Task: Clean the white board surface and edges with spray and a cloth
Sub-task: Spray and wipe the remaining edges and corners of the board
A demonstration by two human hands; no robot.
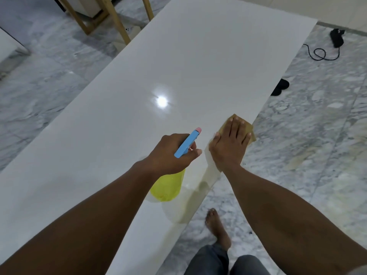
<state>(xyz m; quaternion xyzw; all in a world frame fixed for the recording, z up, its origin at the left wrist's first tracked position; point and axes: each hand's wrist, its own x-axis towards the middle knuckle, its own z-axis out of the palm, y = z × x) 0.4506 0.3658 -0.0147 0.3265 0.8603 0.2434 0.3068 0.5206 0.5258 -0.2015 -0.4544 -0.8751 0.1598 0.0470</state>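
left hand (172, 153) holds spray bottle (168, 185), right hand (230, 145) presses cloth (248, 127)

The right hand (230, 143) covers most of the cloth (247, 126); the wooden frame (118, 22) at eleven o'clock is cut off.

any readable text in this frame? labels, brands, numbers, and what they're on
None can be read.
spray bottle: no label shows on the yellow body or the blue head.
cloth and white board: plain, no print.
black corded device on the floor: too small to show any marking.
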